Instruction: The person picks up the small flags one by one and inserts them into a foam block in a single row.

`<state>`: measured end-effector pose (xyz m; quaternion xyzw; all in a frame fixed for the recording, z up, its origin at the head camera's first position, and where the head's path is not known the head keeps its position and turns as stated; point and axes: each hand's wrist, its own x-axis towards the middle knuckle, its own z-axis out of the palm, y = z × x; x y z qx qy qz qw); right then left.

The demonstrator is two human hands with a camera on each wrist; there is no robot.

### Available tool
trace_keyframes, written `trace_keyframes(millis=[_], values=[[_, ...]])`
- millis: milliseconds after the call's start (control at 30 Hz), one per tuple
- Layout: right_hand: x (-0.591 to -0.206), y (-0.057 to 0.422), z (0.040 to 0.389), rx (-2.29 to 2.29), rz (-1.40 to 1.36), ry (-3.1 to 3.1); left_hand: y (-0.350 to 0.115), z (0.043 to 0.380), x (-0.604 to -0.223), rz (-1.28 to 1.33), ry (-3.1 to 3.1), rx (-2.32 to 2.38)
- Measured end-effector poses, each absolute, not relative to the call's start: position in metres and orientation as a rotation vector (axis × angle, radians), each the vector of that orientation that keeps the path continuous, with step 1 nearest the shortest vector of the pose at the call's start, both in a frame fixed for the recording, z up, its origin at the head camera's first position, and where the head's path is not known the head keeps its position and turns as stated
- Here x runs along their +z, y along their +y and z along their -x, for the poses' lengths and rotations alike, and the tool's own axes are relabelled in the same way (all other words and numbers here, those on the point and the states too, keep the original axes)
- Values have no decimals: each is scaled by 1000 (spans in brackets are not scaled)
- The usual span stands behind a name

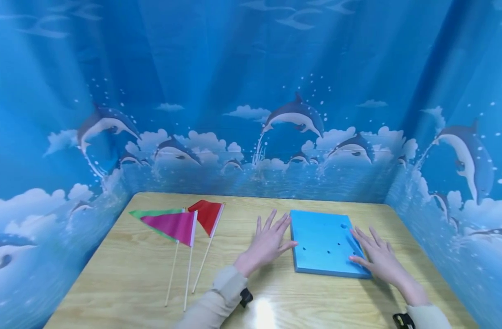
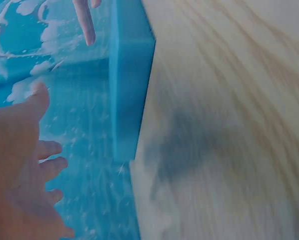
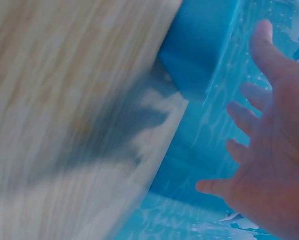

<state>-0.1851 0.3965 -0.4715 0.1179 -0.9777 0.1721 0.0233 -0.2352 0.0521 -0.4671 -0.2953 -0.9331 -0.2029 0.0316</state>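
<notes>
A blue foam-like block [image 1: 320,233] with several small holes in its top lies flat on the wooden table. My left hand [image 1: 267,244], fingers spread, is at its left side, thumb near the edge. At the opposite side, my right hand [image 1: 378,258] has its fingers outstretched and overlaps the block's right edge in the head view. In the left wrist view the block's side [image 2: 132,80] shows beyond my spread left fingers. From the right wrist, a corner of the block [image 3: 197,50] appears apart from my right hand [image 3: 269,145]. Neither hand holds anything.
Left of the hands lie three small flags on white sticks: a magenta one [image 1: 174,226], a green one [image 1: 152,213] partly under it, and a red one [image 1: 207,214]. A blue dolphin-print curtain [image 1: 251,178] surrounds the table [image 1: 123,269] at the back and sides.
</notes>
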Motion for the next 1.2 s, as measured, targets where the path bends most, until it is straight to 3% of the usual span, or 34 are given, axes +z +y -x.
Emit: trace_keyframes(millis=[500, 1200], values=[[-475, 393, 185, 574, -386, -3157, 76, 233, -485, 1028, -3054, -394], [-476, 353, 193, 538, -404, -3154, 34, 238, -488, 1002, -3073, -442]])
